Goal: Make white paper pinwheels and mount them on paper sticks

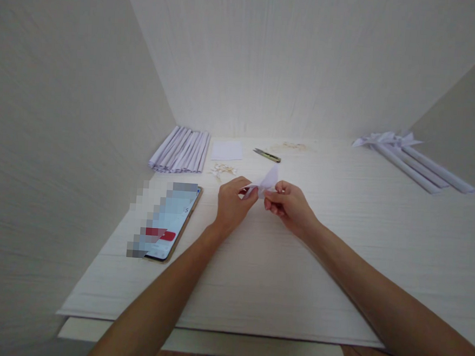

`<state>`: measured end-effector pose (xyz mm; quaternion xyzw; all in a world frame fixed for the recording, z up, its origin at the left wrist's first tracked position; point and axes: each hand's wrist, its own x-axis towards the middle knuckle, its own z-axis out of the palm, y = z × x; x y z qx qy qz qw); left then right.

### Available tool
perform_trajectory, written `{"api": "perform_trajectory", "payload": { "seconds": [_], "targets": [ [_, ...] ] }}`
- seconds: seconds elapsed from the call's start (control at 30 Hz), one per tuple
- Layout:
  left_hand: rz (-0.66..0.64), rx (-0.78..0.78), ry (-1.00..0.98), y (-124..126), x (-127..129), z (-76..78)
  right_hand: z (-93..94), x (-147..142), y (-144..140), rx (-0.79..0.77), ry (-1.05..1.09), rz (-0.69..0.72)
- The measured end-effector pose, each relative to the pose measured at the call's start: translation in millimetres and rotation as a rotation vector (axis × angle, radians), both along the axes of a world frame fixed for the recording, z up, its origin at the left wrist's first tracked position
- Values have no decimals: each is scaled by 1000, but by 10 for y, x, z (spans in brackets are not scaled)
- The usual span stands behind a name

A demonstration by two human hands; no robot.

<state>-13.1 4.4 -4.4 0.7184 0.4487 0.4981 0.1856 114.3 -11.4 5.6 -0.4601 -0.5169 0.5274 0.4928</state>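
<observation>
A small piece of folded white paper (269, 180) is held above the middle of the table, one corner pointing up. My left hand (236, 202) pinches its left side between thumb and fingers. My right hand (290, 206) has its fingers closed at the paper's right edge, the thumb pressed near the fold. Just beyond my hands lie a pair of thread snips (267, 155), a flat white paper sheet (227, 150) and a small heap of pale loops (223, 169) that look like rubber bands.
Rolled white paper tubes (181, 149) lie in a row at the back left. At the back right are several longer tubes (419, 166) with folded paper tips. A phone (177, 222) rests left of my left arm. More pale loops (294, 146) lie near the back wall (278, 61).
</observation>
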Motion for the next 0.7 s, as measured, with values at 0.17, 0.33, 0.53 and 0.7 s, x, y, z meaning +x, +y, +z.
{"api": "perform_trajectory", "payload": {
  "seconds": [0.17, 0.33, 0.53, 0.7],
  "targets": [
    [-2, -52, -90, -9, 22, 21, 0, 45, -63, 410, -507, -200],
    [22, -96, -156, -13, 29, 40, -34, 17, -25, 271, -272, -140],
    [33, -112, -171, 2, 24, 14, -87, -8, 41, -38, 181, -2],
    [41, -59, -90, 0, 21, 5, -98, -19, 22, -31, 161, -19]
  ]
}}
